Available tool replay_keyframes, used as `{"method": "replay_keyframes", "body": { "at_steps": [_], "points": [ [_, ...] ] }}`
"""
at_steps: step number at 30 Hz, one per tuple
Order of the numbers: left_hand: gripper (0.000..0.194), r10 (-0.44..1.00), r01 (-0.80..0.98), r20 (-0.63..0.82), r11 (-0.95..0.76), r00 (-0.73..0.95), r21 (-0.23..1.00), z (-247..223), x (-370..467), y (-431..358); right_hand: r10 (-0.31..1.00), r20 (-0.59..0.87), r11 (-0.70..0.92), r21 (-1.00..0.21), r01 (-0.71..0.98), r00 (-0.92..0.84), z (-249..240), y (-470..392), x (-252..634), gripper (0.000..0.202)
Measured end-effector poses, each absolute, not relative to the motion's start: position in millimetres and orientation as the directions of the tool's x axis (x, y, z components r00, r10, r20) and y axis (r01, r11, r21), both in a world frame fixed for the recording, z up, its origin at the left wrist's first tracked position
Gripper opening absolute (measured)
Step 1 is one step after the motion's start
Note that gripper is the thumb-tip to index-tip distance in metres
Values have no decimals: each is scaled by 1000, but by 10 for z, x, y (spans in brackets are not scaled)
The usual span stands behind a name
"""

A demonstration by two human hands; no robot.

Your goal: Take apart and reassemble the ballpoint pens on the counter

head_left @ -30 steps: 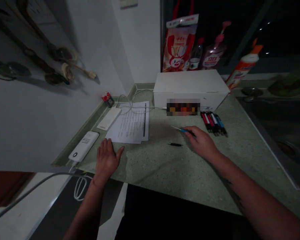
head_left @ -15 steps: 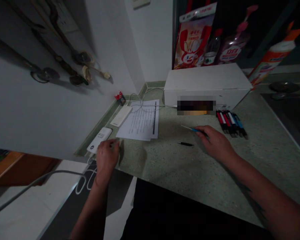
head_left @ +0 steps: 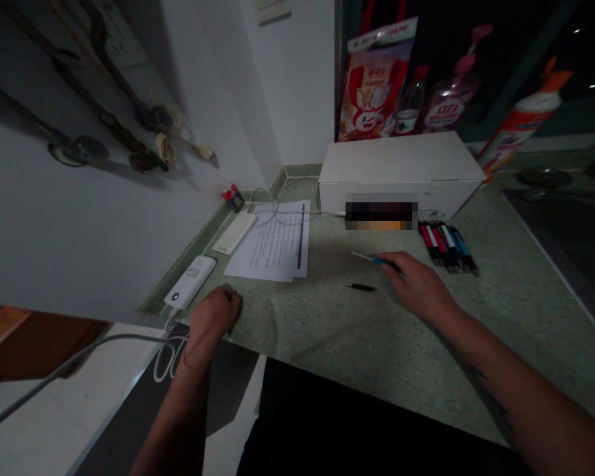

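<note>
My right hand (head_left: 414, 281) grips a thin blue pen part (head_left: 377, 260) with a pale, narrow tip that points left, just above the counter. Below that tip a black pen piece (head_left: 361, 287) lies on the green speckled counter (head_left: 317, 324). Near the counter's front edge on the left rests my left hand (head_left: 215, 309), its fingers curled; whether anything is inside them is hidden. Several red, white, blue and black pens (head_left: 447, 246) lie side by side to the right, in front of the white box.
Printed sheets (head_left: 272, 244), a white flat case (head_left: 235, 233) and a white power bank (head_left: 191, 282) with cables lie at the left. A white box (head_left: 401, 158) stands at the back, bottles and a red bag (head_left: 374, 92) behind it. A sink edge is at the right.
My left hand has drawn slightly away from the power bank, and its fingers have curled in more. The whole view has shifted a little; my right hand still holds the blue part.
</note>
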State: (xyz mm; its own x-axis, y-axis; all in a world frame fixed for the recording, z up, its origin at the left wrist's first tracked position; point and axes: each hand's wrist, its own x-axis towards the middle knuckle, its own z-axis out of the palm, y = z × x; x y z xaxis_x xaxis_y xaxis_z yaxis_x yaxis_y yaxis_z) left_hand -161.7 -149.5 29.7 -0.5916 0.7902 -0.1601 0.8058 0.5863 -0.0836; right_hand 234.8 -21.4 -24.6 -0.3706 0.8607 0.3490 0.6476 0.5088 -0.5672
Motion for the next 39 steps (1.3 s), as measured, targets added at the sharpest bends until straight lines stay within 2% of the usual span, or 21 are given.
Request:
{"method": "replay_keyframes", "body": {
  "at_steps": [4, 7, 11, 13, 15, 19, 22, 24, 27, 33, 39],
  "points": [
    [36, 817, 841, -199, 526, -541, -129, 334, -1604, -1491, 863, 325, 505, -557, 659, -387, -229, -232, 2319, 29],
    [31, 872, 882, -134, 467, -471, -61, 382, -1489, -1452, 866, 312, 501, -551, 668, -392, -212, -240, 2297, 28],
    [20, 938, 911, -78, 346, -337, 223, 503, -1080, -1293, 868, 323, 497, -552, 669, -378, -192, -231, 2286, 26],
    [15, 969, 888, -56, 242, -239, 391, 574, -786, -1171, 867, 325, 498, -552, 669, -376, -183, -219, 2292, 25],
    [12, 991, 857, 1, 114, -132, 503, 638, -478, -1027, 869, 334, 494, -550, 674, -365, -175, -203, 2306, 25],
    [5, 985, 779, 172, -127, 25, 614, 728, 17, -682, 881, 357, 469, -558, 685, -312, -172, -150, 2356, 24],
    [13, 963, 698, 260, -234, 70, 677, 734, 171, -397, 888, 370, 449, -567, 690, -274, -173, -106, 2397, 23],
    [15, 961, 677, 266, -245, 75, 695, 678, 172, -220, 883, 382, 456, -562, 690, -272, -170, -86, 2415, 24],
    [14, 977, 632, 193, -209, 95, 747, 494, 100, -27, 869, 394, 482, -544, 687, -298, -158, -79, 2421, 28],
    [18, 982, 491, 160, -188, 100, 850, 100, 25, 58, 860, 379, 501, -504, 703, -342, -116, -114, 2405, 29],
    [18, 992, 431, 118, -129, 53, 893, 57, 35, 67, 861, 377, 493, -454, 742, -341, -70, -139, 2404, 33]
  ]
}}
